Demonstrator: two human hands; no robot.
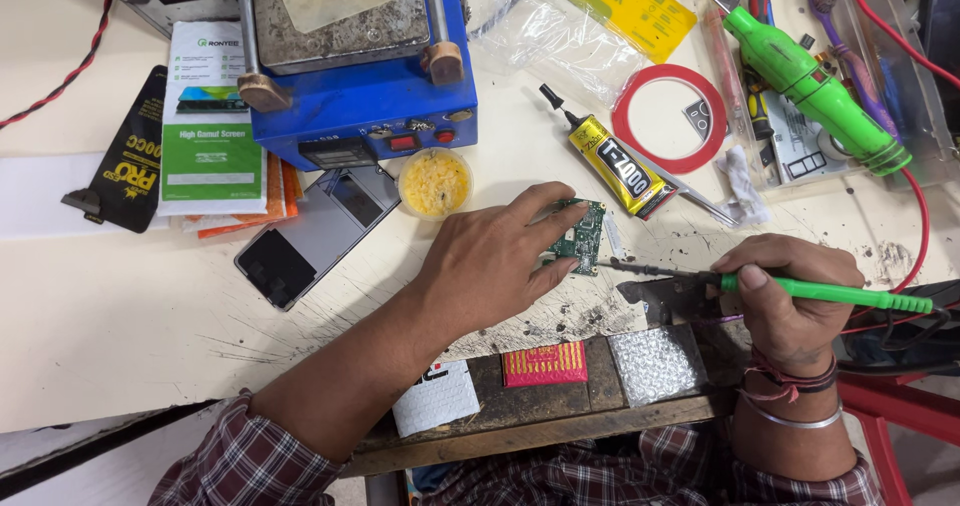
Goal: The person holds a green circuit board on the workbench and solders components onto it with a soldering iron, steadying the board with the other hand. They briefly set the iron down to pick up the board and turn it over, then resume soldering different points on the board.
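My left hand (495, 261) pinches a small green circuit board (582, 236) flat on the white worktable (120, 316), fingers on its left edge. My right hand (790, 291) grips a green-handled soldering iron (840, 293) like a pen. Its dark tip (612, 264) touches the board's lower right edge. A red cord runs from the iron's rear off to the right.
A blue heating station (365, 76) stands at the back. Near it lie a small tub of yellow paste (434, 183), a dark phone (315, 234), a glue tube (612, 161), a red tape ring (668, 118), packets (210, 106) and a second green iron (815, 86) in a clear tray.
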